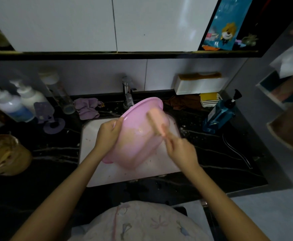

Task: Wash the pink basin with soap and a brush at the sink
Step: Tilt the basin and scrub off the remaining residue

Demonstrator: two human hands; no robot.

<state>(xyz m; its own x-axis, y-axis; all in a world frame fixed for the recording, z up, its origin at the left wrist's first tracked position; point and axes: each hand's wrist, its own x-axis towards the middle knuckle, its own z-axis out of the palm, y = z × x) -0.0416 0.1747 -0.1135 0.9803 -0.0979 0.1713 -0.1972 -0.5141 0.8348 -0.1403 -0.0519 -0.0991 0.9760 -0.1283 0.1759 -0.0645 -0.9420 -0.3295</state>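
As I look down, the black veined desk (220,153) runs from side to side, with white cabinet doors (107,23) above its back edge. Set into its middle is the white sink (90,145). The pink basin (138,145) is held over the sink, tipped up on edge so that its underside faces me and its rim leans back toward the tap (127,94). The underside looks wet.

At the desk's left edge sits a crumpled brown bag (4,155). Two white pump bottles (11,105) stand in the back left corner beside a clear bottle (60,94), with a purple stand (53,125) in front of them. A white box (198,85) hangs on the wall over the back right corner, and a blue pump bottle (220,113) stands below it, near the sink's right edge.

My left hand (107,134) grips the basin's rim on its left side, fingers curled over the edge. My right hand (182,152) is closed round the handle of the brush (157,121), whose head lies against the basin's underside near the top; both are blurred.

A purple cloth (87,107) lies bunched at the back edge, left of the tap, and a brown cloth (184,101) right of it, next to a yellow holder (209,98). A dark cable (236,150) curves across the right side.
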